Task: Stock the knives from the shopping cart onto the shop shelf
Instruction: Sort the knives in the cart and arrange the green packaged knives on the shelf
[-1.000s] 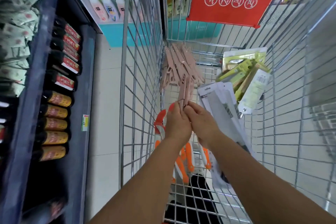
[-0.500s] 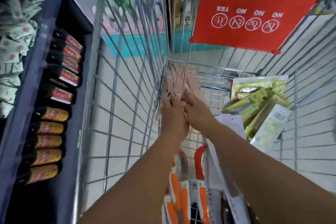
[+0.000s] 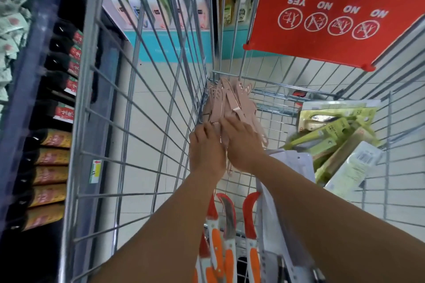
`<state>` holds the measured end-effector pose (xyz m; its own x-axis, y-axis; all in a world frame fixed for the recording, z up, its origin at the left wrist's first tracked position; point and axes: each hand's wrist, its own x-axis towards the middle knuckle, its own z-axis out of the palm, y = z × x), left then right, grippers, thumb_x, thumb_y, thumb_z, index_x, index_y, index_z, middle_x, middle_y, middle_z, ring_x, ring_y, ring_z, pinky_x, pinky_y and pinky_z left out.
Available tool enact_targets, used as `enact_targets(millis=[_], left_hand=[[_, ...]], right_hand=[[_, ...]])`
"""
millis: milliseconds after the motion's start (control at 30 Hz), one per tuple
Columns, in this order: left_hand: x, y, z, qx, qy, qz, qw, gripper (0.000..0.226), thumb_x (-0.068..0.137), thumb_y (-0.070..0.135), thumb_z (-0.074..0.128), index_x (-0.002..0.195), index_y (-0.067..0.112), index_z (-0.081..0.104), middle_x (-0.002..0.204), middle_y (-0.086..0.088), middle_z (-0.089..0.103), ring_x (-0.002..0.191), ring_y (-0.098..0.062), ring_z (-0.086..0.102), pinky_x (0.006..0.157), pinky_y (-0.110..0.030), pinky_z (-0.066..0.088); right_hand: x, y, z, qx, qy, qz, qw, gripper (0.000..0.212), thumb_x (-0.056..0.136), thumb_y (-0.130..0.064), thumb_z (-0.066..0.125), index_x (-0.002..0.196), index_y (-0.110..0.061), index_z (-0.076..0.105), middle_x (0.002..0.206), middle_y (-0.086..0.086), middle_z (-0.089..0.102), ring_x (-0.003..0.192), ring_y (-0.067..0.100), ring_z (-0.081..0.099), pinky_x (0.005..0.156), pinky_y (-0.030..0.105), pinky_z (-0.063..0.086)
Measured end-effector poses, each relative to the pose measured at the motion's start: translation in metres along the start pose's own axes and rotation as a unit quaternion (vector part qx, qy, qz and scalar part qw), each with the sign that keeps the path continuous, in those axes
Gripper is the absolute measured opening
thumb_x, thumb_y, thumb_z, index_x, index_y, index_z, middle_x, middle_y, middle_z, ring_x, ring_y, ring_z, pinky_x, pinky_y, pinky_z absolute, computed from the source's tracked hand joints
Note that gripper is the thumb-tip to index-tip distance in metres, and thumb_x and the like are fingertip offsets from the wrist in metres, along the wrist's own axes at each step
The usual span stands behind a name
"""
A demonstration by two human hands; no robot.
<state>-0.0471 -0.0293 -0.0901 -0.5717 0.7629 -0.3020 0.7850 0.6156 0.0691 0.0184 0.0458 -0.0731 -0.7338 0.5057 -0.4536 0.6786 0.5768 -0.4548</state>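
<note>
1. The step in hand looks like gathering stock inside the shopping cart [image 3: 147, 89]: both hands reach to its far end, where a heap of pink knives [image 3: 226, 103] leans against the wire in the front left corner.
2. The left hand [image 3: 205, 148] rests at the near edge of the heap, fingers curled down onto the pink pieces. Whether it grips any I cannot tell.
3. The right hand [image 3: 243, 142] lies just beside it, palm down, fingers spread flat over the heap, pressing, not pinching.
4. More stock waits: orange-handled knives [image 3: 226, 243] near the person, green packaged knives [image 3: 333, 131] to the right.
5. Next, I judge, the fingers must close round a bundle, lift it clear of the wire, and carry it left towards the shop shelf [image 3: 27, 99], which holds bottles.
</note>
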Motion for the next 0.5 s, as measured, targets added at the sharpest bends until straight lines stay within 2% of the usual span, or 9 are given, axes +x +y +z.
enact_targets(millis=[200, 333, 433, 500], left_hand=[[-0.007, -0.007, 0.002, -0.08, 0.013, -0.02, 0.996, 0.061, 0.086, 0.02, 0.054, 0.14, 0.011, 0.028, 0.141, -0.01, 0.033, 0.129, -0.026, 0.03, 0.108, -0.032, 0.028], [-0.032, -0.001, -0.014, -0.156, 0.02, -0.012, 0.988, 0.067, 0.088, 0.016, 0.058, 0.144, 0.023, 0.023, 0.147, -0.009, 0.024, 0.132, -0.029, 0.027, 0.109, -0.035, 0.032], [-0.061, 0.01, -0.026, -0.172, 0.023, 0.011, 0.985, 0.069, 0.093, 0.019, 0.053, 0.15, 0.019, 0.014, 0.156, -0.011, 0.01, 0.14, -0.029, 0.019, 0.114, -0.037, 0.027], [-0.081, 0.017, -0.027, -0.181, -0.013, 0.017, 0.983, 0.069, 0.095, 0.023, 0.051, 0.151, 0.018, 0.011, 0.155, -0.011, 0.009, 0.139, -0.03, 0.019, 0.112, -0.039, 0.028]], right_hand=[[-0.013, 0.002, 0.006, 0.005, 0.017, -0.001, 1.0, 0.074, 0.09, -0.014, 0.053, 0.152, -0.023, 0.013, 0.159, -0.006, 0.013, 0.145, 0.02, 0.016, 0.117, 0.043, 0.02], [-0.042, 0.001, 0.006, 0.048, 0.098, -0.006, 0.994, 0.066, 0.089, -0.008, 0.053, 0.148, -0.018, 0.027, 0.154, 0.001, 0.028, 0.142, 0.022, 0.025, 0.115, 0.045, 0.024], [-0.082, 0.008, 0.009, 0.087, 0.152, 0.028, 0.984, 0.062, 0.085, -0.007, 0.053, 0.144, -0.009, 0.036, 0.149, 0.011, 0.037, 0.137, 0.03, 0.033, 0.115, 0.045, 0.026], [-0.11, 0.014, 0.012, 0.082, 0.158, 0.058, 0.982, 0.062, 0.086, -0.007, 0.054, 0.145, -0.007, 0.035, 0.15, 0.013, 0.035, 0.138, 0.032, 0.031, 0.115, 0.039, 0.022]])
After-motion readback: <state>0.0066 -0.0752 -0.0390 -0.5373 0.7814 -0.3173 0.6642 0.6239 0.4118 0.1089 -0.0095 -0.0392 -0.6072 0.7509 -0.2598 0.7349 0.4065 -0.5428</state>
